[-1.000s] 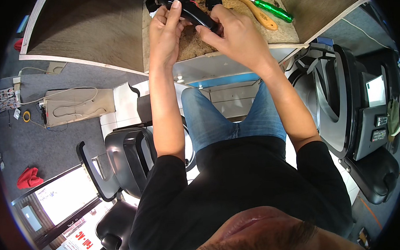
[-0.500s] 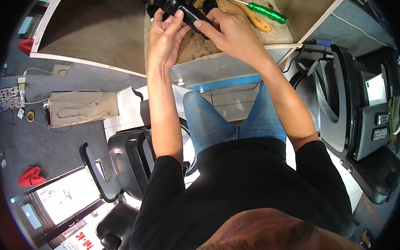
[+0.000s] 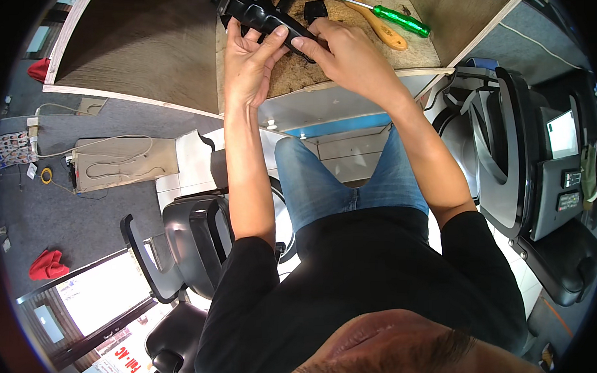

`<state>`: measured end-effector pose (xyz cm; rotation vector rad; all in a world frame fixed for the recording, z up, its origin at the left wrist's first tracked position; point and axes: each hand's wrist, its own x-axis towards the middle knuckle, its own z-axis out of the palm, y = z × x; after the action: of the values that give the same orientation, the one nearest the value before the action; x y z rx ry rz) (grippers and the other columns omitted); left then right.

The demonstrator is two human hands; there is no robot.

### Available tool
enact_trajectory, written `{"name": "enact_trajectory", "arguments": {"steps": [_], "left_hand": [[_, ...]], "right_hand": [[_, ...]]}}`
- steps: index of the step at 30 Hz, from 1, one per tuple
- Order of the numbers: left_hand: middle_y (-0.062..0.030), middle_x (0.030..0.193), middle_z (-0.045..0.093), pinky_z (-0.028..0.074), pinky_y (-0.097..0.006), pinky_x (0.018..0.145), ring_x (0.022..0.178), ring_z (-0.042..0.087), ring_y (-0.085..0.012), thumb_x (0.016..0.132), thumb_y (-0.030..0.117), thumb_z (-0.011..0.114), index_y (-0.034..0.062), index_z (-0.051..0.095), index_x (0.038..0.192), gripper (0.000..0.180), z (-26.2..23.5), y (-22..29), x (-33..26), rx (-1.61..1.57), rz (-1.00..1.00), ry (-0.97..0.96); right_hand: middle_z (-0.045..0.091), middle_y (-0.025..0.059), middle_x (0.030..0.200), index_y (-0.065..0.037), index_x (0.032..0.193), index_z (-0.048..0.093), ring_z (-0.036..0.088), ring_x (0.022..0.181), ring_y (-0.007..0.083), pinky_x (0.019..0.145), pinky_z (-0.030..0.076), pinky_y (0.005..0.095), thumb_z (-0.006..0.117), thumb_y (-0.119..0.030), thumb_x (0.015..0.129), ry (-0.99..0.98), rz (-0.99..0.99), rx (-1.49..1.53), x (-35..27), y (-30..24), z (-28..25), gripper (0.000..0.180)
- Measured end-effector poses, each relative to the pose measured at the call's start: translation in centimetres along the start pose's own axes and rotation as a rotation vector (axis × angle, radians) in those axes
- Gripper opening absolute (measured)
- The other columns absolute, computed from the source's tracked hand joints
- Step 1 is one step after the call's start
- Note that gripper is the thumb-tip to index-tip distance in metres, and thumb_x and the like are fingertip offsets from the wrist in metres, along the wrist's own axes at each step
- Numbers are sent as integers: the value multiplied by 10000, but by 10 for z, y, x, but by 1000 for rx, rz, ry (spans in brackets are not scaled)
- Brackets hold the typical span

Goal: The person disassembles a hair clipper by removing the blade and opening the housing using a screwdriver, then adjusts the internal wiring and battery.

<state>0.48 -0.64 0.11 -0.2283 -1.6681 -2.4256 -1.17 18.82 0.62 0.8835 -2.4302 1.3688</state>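
Observation:
Both my hands hold a long black ribbed plastic part (image 3: pixel 264 18) above the worn wooden tabletop (image 3: pixel 294 75). My left hand (image 3: pixel 249 60) cups it from below, thumb pressed along its side. My right hand (image 3: pixel 346 53) grips its nearer end from the right, fingers curled over it. A small black block (image 3: pixel 316 9) lies on the table just behind my right hand. A green-handled screwdriver (image 3: pixel 398 18) and a wooden-handled tool (image 3: pixel 377 26) lie to the right of it.
A black office chair (image 3: pixel 182 256) stands at my left. A dark brown panel (image 3: pixel 142 47) adjoins the tabletop on the left. A beige board with cables (image 3: pixel 123 163) and red cloths (image 3: pixel 48 264) lie on the grey floor. Black machines (image 3: pixel 548 178) stand at right.
Both hands have shifted slightly down and toward me with the black part. My left thumb now lies along its side.

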Motion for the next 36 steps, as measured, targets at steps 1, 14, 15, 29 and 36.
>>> {"name": "enact_trajectory", "arguments": {"steps": [1, 14, 15, 29, 36], "left_hand": [[-113, 1202, 708, 623, -412, 943, 1074, 723, -225, 947, -57, 725, 97, 395, 1421, 598, 1, 0, 0, -3, 0, 1], [-148, 1091, 748, 596, -392, 960, 1089, 737, -244, 995, -20, 681, 72, 365, 1440, 553, 10, 1, 1, 71, 30, -56], [-147, 1087, 746, 591, -385, 961, 1097, 735, -242, 1011, 1, 670, 62, 360, 1441, 533, 10, 2, 1, 71, 23, -57], [-148, 983, 635, 614, -410, 701, 775, 697, -263, 1047, 138, 544, 52, 393, 1369, 366, 11, 12, 2, -12, -116, 61], [-122, 1012, 600, 461, -285, 491, 597, 558, -156, 1020, 96, 530, 100, 404, 1459, 457, 0, 20, 0, 100, -124, -20]], "right_hand": [[702, 293, 901, 85, 1014, 689, 706, 854, 466, 740, 539, 518, 675, -338, 1013, 1, 1, 12, 0, 0, 0, 422], [689, 179, 697, 34, 1031, 726, 707, 657, 331, 613, 533, 417, 779, -474, 922, 2, 48, 39, 1, 1, 0, 523], [689, 179, 697, 34, 1031, 726, 707, 657, 331, 613, 533, 417, 779, -474, 922, 0, 44, 40, 1, -1, 0, 523], [618, 14, 647, -13, 1040, 720, 539, 549, 113, 554, 463, 302, 734, -264, 1004, 455, -70, 394, -10, 9, -15, 254], [652, 145, 943, -23, 1109, 716, 651, 858, 286, 787, 538, 403, 712, -187, 968, 433, -141, -223, -9, 43, -67, 216]]}}
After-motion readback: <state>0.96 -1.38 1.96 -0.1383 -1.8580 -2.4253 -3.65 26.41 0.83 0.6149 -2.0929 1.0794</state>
